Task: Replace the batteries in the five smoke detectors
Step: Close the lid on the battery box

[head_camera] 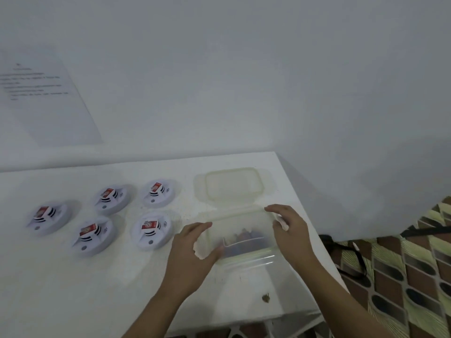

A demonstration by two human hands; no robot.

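**Both hands at the open clear container, five detectors to its left**

Near edge of white table (97,289): small brown speck (266,298), on bare top just in front of the container. Both forearms come in from the bottom.

Left hand (192,250) cups the left end of the clear container (246,258), thumb at the near-left corner, fingers curved over the far-left rim. Reads as a grip.

Right hand (290,230) is curved wide around the far-right corner, fingers above the rim. Blurred, so cannot tell if it touches.

The container sits at the table's right end, open. Dark contents (244,237) inside, too blurred to identify.

Five round white smoke detectors lie left of the container, apart from each other. Near row: (91,236), (151,230). Far left: (48,219). Far row: (111,198), (158,193). Each has a red-and-white block on top.

Lid (234,185) lies flat just behind the container, touching its far edge.

Off to the right: patterned floor (402,276) with a black strap (351,254).

Farthest: printed paper sheet (46,93) on the white wall, text unreadable.
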